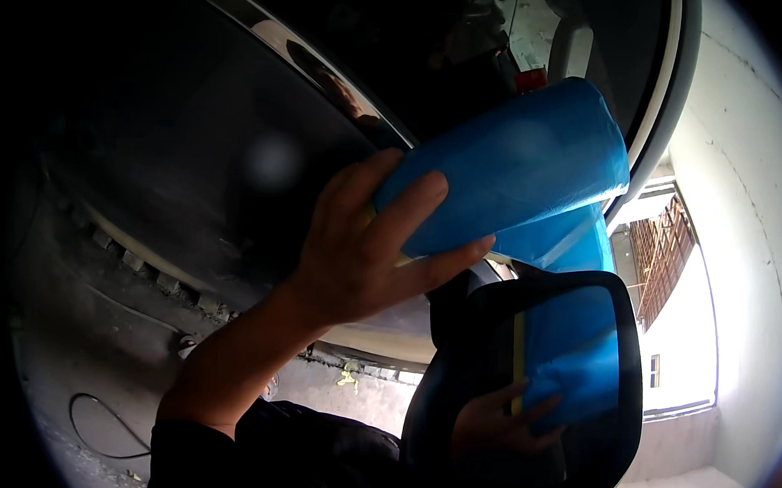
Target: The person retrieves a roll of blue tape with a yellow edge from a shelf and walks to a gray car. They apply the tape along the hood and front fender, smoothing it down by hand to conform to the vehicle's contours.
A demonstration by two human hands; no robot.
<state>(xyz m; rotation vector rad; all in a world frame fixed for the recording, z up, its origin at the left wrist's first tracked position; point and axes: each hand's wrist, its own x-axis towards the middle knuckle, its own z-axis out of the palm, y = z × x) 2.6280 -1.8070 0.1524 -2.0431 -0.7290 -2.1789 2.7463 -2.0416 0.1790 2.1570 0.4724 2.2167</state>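
Note:
My left hand (356, 242) reaches up from the lower left. Its fingers and thumb are closed round the near end of a roll of blue plastic film (525, 163). The roll is tilted, with its far end toward the upper right, beside the car window. From the roll's underside a loose blue sheet (570, 239) hangs down behind the car's side mirror (634, 377). A bit of yellow shows at the end under my fingers. The mirror glass reflects a hand, blue film and a yellow strip. My right hand is not directly in view.
A dark car door (178, 130) with a shiny window trim (295, 48) fills the left and top. A thin black cable (96, 397) lies looped on the grey floor. At the right stands a pale wall (736, 146) with a bright opening.

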